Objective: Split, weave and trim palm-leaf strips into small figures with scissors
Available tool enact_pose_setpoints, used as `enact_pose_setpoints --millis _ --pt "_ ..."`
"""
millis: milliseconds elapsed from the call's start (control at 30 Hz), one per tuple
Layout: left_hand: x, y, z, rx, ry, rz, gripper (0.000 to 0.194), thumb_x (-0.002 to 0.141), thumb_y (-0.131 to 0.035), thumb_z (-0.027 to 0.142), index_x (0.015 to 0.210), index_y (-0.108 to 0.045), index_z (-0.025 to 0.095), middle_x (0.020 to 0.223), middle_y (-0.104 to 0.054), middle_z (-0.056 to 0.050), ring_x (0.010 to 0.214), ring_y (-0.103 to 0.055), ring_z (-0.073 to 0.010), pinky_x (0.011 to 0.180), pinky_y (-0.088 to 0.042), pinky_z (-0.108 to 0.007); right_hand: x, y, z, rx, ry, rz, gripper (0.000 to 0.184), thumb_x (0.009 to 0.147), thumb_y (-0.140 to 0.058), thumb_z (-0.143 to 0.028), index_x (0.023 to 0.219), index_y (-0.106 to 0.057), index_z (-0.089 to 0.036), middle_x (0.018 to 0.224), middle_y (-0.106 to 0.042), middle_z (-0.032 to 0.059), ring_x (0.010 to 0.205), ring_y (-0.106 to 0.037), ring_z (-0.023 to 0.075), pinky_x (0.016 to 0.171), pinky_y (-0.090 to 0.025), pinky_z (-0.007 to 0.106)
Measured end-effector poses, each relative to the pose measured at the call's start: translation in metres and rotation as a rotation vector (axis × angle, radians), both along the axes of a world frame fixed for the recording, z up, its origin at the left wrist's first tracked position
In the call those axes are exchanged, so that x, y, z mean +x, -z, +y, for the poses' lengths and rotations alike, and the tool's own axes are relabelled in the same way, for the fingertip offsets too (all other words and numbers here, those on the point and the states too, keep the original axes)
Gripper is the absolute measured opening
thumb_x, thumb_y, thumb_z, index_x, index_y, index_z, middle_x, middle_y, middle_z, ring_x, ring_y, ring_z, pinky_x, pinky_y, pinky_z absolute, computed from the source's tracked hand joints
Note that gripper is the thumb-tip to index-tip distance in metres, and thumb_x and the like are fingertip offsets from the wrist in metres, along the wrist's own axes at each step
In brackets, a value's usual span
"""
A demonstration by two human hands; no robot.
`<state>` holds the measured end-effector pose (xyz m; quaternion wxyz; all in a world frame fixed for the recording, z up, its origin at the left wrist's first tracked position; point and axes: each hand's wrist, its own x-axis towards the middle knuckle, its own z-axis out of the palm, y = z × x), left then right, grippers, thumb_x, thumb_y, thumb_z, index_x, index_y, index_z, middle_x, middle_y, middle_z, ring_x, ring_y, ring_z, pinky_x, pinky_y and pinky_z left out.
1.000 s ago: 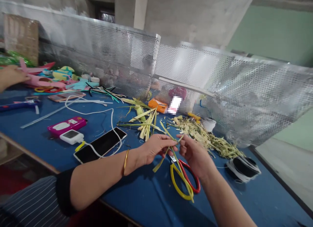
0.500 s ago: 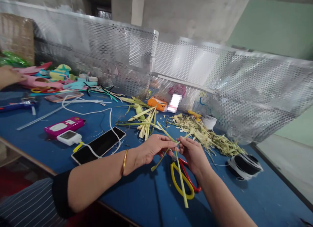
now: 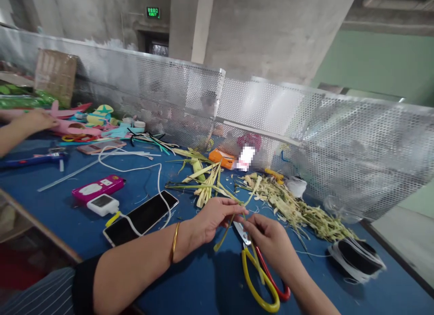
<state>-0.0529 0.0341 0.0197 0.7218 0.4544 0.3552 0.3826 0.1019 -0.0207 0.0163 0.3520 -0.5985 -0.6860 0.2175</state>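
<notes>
Yellow-green plant strips point(image 3: 253, 191) are crossing near the centre of the frame. The left hand point(image 3: 212, 217) is pinching them between thumb and fingers; the right hand point(image 3: 271, 240) is holding one hanging strip with narrow fingers. Scissors point(image 3: 247, 243) are lying beneath, toward the lower right of the frame.

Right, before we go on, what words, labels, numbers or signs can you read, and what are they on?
"EXIT": on the green sign on the back wall; characters above it too small to read surely.
Pink device: markings too small.
White gadget: nothing legible on its screen.
Bright patch by the mesh: pixelated, unreadable.
</notes>
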Motion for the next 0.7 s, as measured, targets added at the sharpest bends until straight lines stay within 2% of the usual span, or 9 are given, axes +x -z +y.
enact_pose_setpoints --millis 100,200,300,400,467,567,700 --pt "0.002 -0.001 -0.002 -0.021 -0.022 0.056 0.013 0.067 -0.075 0.024 0.069 -0.072 0.012 0.059 -0.064 -0.003 0.055 -0.052 -0.0086 0.045 -0.023 -0.021 0.005 0.001 -0.001 0.027 -0.031 -0.124 0.036 0.088 -0.048 -0.041 0.058 -0.043 -0.022 0.052 -0.046 -0.0029 0.052 -0.041 0.0133 0.05 -0.03 0.024" --pt "0.005 0.001 -0.002 -0.043 -0.034 0.042 0.007 0.067 -0.075 0.019 0.068 -0.071 0.013 0.065 -0.066 -0.003 0.057 -0.054 -0.0083 0.045 -0.021 -0.021 0.012 0.001 -0.002 0.131 -0.056 -0.37 0.031 0.089 -0.049 -0.035 0.061 -0.046 -0.022 0.057 -0.053 -0.0019 0.053 -0.044 0.014 0.051 -0.028 0.025" --pt "0.007 0.005 0.0 -0.062 -0.06 0.017 0.01 0.065 -0.077 0.019 0.071 -0.071 0.013 0.068 -0.066 -0.002 0.059 -0.056 -0.0074 0.046 -0.024 -0.019 0.01 -0.001 -0.006 0.361 0.021 -0.635 0.024 0.092 -0.046 -0.026 0.07 -0.054 -0.022 0.066 -0.059 0.0017 0.056 -0.049 0.016 0.056 -0.031 0.028" --pt "0.004 0.007 0.001 -0.037 -0.054 -0.03 0.017 0.065 -0.079 0.025 0.077 -0.072 0.014 0.072 -0.067 -0.001 0.063 -0.058 -0.0078 0.051 -0.032 -0.018 0.002 -0.004 -0.01 0.637 0.078 -0.822 0.018 0.093 -0.044 -0.018 0.087 -0.061 -0.02 0.081 -0.063 0.0075 0.072 -0.054 0.0213 0.069 -0.035 0.033" --pt "0.002 0.006 0.001 -0.013 -0.019 -0.061 0.021 0.067 -0.078 0.029 0.081 -0.073 0.014 0.077 -0.068 -0.002 0.061 -0.056 -0.0065 0.051 -0.033 -0.018 -0.003 -0.005 -0.011 0.73 -0.024 -0.872 0.019 0.093 -0.043 -0.014 0.097 -0.062 -0.019 0.088 -0.064 0.0083 0.079 -0.054 0.0219 0.075 -0.036 0.035" --pt "0.001 0.003 -0.001 -0.008 0.014 -0.096 0.02 0.07 -0.075 0.029 0.082 -0.073 0.013 0.081 -0.069 -0.003 0.059 -0.053 -0.0058 0.056 -0.038 -0.02 -0.008 -0.002 -0.01 0.743 -0.198 -0.968 0.024 0.093 -0.042 -0.01 0.106 -0.061 -0.017 0.087 -0.063 0.0073 0.078 -0.053 0.0213 0.079 -0.037 0.036" --pt "0.003 -0.002 -0.005 -0.025 0.021 -0.122 0.01 0.071 -0.073 0.019 0.078 -0.072 0.012 0.081 -0.07 -0.005 0.069 -0.059 -0.0099 0.066 -0.043 -0.022 -0.009 0.005 -0.007 0.779 -0.215 -1.068 0.026 0.091 -0.043 -0.008 0.109 -0.061 -0.012 0.087 -0.062 0.0092 0.082 -0.054 0.0238 0.083 -0.037 0.039"
